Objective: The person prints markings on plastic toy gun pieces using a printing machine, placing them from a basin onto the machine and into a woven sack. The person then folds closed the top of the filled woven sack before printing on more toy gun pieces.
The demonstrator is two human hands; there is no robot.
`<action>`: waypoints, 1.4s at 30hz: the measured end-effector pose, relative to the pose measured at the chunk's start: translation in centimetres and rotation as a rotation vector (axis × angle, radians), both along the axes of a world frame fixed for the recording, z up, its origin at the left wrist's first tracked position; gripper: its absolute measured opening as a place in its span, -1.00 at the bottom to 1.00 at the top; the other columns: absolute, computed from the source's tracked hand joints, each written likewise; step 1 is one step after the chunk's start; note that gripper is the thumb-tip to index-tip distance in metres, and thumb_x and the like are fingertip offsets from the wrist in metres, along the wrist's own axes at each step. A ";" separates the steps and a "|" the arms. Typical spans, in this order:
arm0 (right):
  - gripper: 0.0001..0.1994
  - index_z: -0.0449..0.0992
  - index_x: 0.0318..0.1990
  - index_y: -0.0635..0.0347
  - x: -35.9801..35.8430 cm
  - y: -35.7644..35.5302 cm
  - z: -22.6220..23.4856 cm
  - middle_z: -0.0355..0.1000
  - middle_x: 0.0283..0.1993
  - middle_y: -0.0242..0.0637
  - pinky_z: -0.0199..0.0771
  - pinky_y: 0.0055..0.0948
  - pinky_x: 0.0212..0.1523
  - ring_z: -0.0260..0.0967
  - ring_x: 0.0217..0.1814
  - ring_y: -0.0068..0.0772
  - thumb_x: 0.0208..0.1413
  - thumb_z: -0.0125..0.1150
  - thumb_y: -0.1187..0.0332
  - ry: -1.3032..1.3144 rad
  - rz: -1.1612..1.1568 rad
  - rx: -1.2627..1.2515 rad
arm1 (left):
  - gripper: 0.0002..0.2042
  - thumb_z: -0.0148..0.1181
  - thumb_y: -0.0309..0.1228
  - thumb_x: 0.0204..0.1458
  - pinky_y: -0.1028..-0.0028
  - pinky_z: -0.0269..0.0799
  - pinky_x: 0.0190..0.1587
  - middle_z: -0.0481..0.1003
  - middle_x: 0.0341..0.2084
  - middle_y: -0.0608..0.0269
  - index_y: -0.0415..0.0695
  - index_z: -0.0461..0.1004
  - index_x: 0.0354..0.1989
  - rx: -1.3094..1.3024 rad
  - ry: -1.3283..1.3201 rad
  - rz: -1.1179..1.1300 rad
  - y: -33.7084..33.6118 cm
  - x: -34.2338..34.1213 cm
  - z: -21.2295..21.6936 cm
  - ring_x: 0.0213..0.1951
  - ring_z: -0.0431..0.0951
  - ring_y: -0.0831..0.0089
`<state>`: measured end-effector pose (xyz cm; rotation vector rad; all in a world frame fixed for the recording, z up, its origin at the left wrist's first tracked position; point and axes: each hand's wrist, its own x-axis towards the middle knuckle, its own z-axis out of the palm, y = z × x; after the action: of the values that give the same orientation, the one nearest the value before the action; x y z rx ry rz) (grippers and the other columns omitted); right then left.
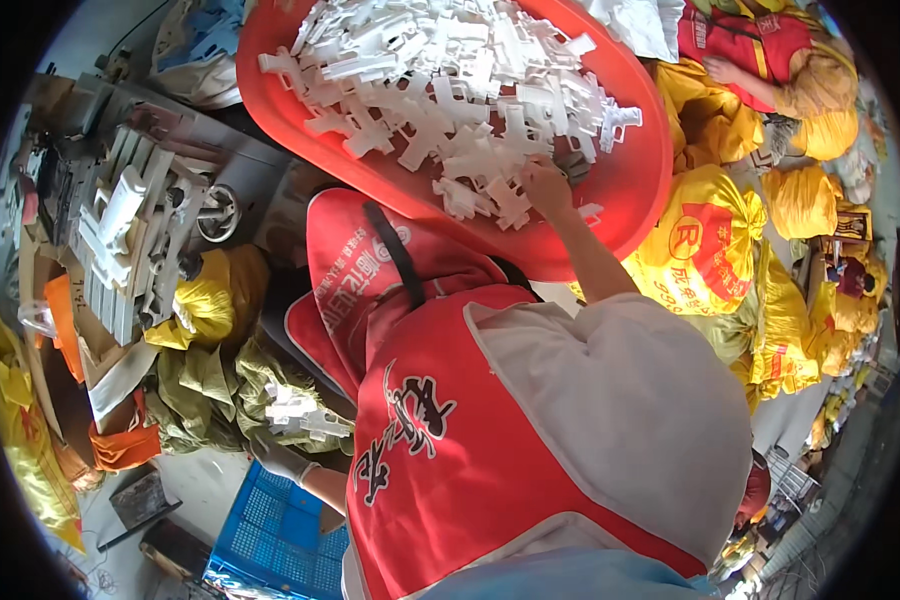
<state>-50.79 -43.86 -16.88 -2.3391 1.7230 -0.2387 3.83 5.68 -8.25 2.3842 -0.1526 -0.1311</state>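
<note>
White plastic toy pistol pieces (460,110) lie heaped in a large red oval tub (620,215). My right hand (547,188) reaches into the near right part of the tub, its fingers curled at the edge of the heap, against a white piece. A small grey object (573,166) lies just beyond it, too unclear to name. Low on the left, my left hand (281,461) wears a pale glove, with fingers stretched out and nothing visible in them. It is beside a green sack (215,395), on which several more white toy pistol pieces (305,413) rest.
A blue plastic crate (280,535) stands below my left hand. To the left is a machine with stacked plates and a handwheel (218,213). Full yellow sacks (705,235) crowd the right side, where another person in a red apron (770,55) sits.
</note>
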 end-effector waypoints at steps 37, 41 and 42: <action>-0.50 0.45 0.07 0.25 2.5 -6.0 0.8 0.50 0.02 0.03 0.45 -0.13 0.04 0.42 0.12 0.08 -0.10 0.37 0.38 -0.266 0.346 0.055 | -0.72 0.12 -0.36 0.22 0.36 0.48 0.01 0.63 -0.12 0.04 -0.28 0.58 -0.02 -0.013 -0.118 -0.338 -14.9 -3.5 8.4 -0.09 0.63 0.29; -0.49 0.42 0.12 0.24 4.9 -6.3 1.5 0.40 0.08 0.07 0.41 -0.09 0.12 0.38 0.13 0.16 -0.06 0.36 0.50 -0.190 0.371 0.120 | -0.77 0.14 -0.41 0.20 0.40 0.50 -0.01 0.63 -0.14 0.04 -0.20 0.60 -0.05 -0.050 -0.197 -0.296 -18.0 -1.6 12.9 -0.08 0.65 0.25; -0.47 0.41 0.14 0.24 5.6 -6.6 2.2 0.38 0.10 0.07 0.41 -0.10 0.11 0.38 0.12 0.18 -0.07 0.34 0.56 -0.191 0.392 0.091 | -0.79 0.15 -0.43 0.19 0.39 0.51 -0.03 0.63 -0.15 0.04 -0.19 0.61 -0.07 -0.134 -0.421 -0.383 -18.9 -1.5 14.3 -0.09 0.65 0.22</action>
<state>-45.23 -50.46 -14.64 -2.4339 1.1375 -0.2953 2.31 -13.27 6.10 2.1946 -0.7910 0.1995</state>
